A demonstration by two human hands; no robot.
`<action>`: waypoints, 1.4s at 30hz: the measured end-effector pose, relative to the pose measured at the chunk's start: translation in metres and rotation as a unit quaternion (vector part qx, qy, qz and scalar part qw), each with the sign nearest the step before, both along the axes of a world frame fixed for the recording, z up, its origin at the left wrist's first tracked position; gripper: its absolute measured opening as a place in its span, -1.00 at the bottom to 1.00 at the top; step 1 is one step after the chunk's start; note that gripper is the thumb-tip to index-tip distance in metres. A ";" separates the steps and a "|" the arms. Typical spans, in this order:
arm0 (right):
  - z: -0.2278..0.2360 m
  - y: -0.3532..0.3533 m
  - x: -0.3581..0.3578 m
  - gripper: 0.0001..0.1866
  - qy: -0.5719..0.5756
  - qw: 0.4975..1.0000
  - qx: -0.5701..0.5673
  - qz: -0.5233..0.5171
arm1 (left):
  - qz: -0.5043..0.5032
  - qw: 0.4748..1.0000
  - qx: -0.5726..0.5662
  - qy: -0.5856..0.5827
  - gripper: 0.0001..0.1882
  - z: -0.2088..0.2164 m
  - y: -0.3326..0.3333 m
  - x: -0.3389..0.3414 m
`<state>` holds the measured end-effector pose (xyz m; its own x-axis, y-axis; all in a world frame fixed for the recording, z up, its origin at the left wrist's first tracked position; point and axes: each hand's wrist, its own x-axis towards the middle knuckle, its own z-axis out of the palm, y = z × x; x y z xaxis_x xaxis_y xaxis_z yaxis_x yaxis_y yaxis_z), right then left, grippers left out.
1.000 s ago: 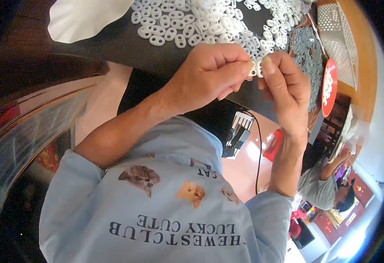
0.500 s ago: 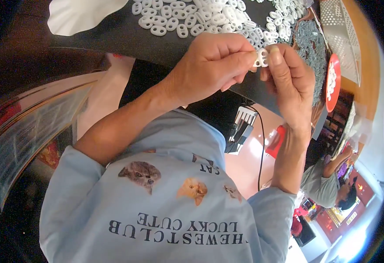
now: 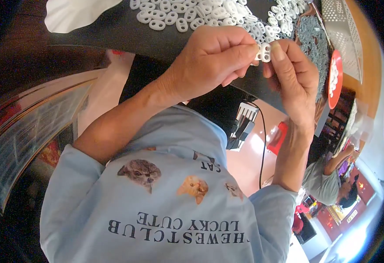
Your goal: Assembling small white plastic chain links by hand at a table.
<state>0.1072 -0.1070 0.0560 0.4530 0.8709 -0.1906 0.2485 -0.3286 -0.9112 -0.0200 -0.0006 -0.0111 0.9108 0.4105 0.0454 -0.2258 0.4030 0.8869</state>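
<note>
Close together over the near edge of the dark table (image 3: 126, 37), both hands are closed in a pinch. Between them sit two small white oval plastic pieces, each with two holes, and I cannot tell whether they are linked or just touching. My left hand (image 3: 218, 57) grips the left piece between thumb and forefinger, hiding most of it. The right-hand piece (image 3: 266, 52) shows more fully, its edge held by the thumb and curled fingers of my right hand (image 3: 295, 76). Just beyond lies a loose pile of similar white two-hole pieces (image 3: 189, 14).
Crumpled white sheeting (image 3: 76, 15) lies at the table's far left. On the right are a heap of grey bits (image 3: 311, 44), a white perforated basket (image 3: 344, 39) and a red dish (image 3: 335, 97) holding white pieces. Another person (image 3: 325, 179) sits farther right. A black cable (image 3: 262, 149) hangs below.
Both hands have shifted slightly up in the picture with the pieces. My right thumb sits farther to the side, so more of the right-hand piece shows.
</note>
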 end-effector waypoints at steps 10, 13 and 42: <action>-0.002 0.001 0.007 -0.75 -0.034 0.999 0.005 0.042 | 0.005 1.000 -0.015 -0.008 -0.77 -0.002 0.000 0.000; -0.003 0.001 0.005 -0.74 -0.029 0.999 0.019 0.029 | 0.008 1.000 -0.017 -0.010 -0.76 -0.002 -0.001 0.000; -0.001 0.074 0.077 -0.80 -0.530 0.831 0.020 0.167 | 0.007 0.999 -0.041 0.021 -0.83 0.005 -0.001 0.004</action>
<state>0.1838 -0.0329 0.0546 0.0798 0.9779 0.1932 0.9900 -0.0551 -0.1300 -0.0156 -0.0015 -0.0059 0.9052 0.4242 -0.0265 -0.1958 0.4715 0.8598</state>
